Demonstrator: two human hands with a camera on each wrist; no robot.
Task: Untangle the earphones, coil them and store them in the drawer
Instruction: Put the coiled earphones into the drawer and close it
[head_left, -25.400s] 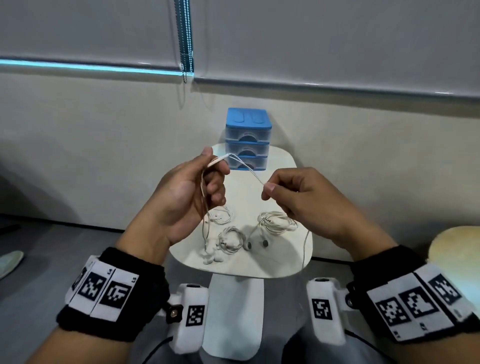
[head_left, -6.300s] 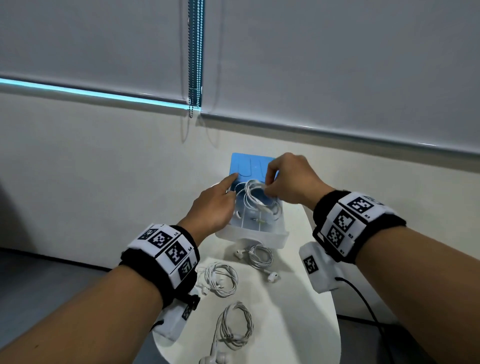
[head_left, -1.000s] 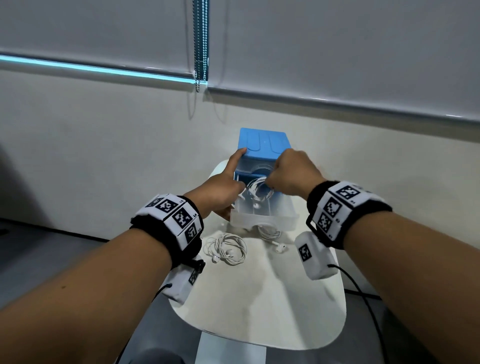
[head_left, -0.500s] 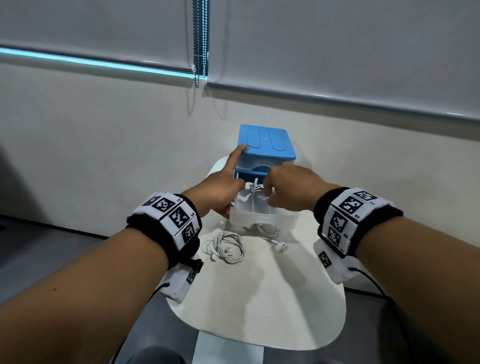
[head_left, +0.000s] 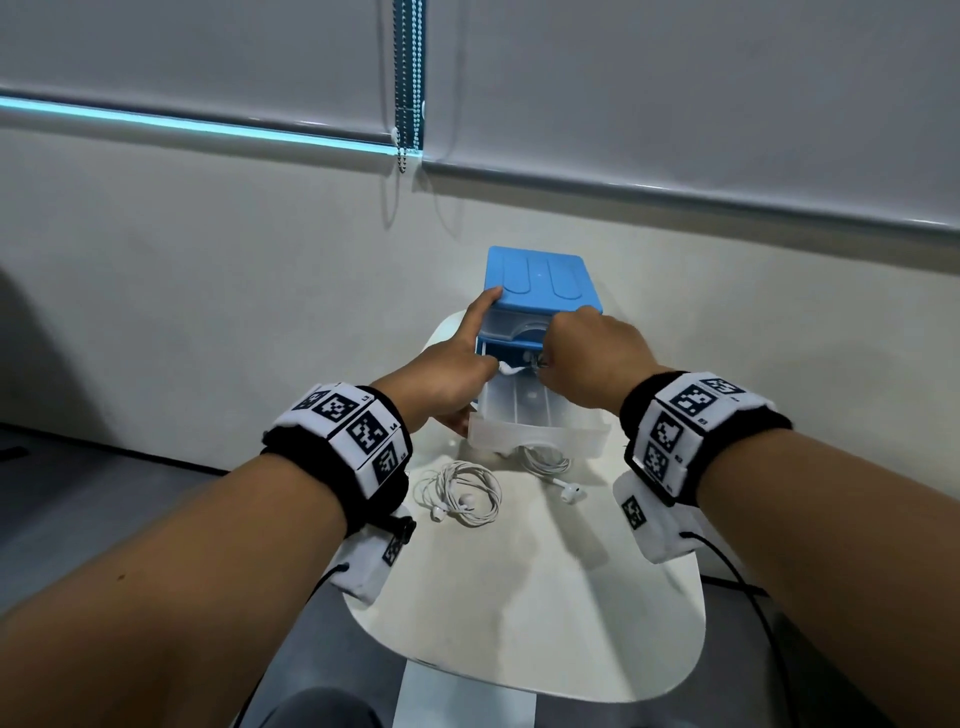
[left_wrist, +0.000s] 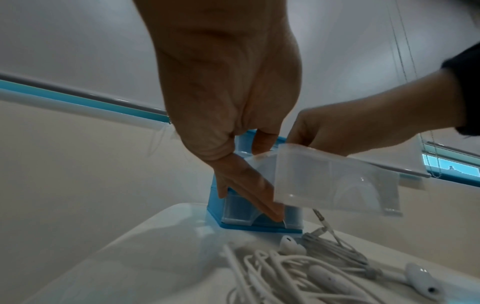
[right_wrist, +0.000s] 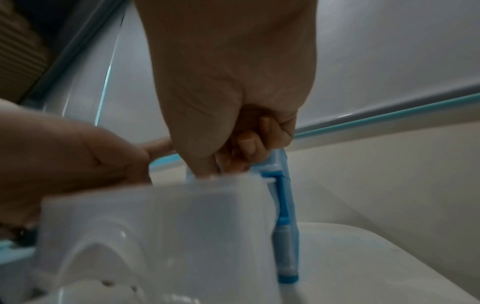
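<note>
While my left hand braces the blue drawer unit, my right hand tucks earphones into the open drawer.

From the left: my left grip is spread, index finger straight against the unit's top corner and thumb under the drawer's side; a coiled set lies on the counter just in front, a second set partly under the drawer's lip. At the drawer's rear, my right grip is curled and appears to be pinching the white earphone cable, though the contact is mostly hidden. I judge the risk to be the coil springing loose on release, or a cable catching at the unit's mouth when the drawer closes.
</note>
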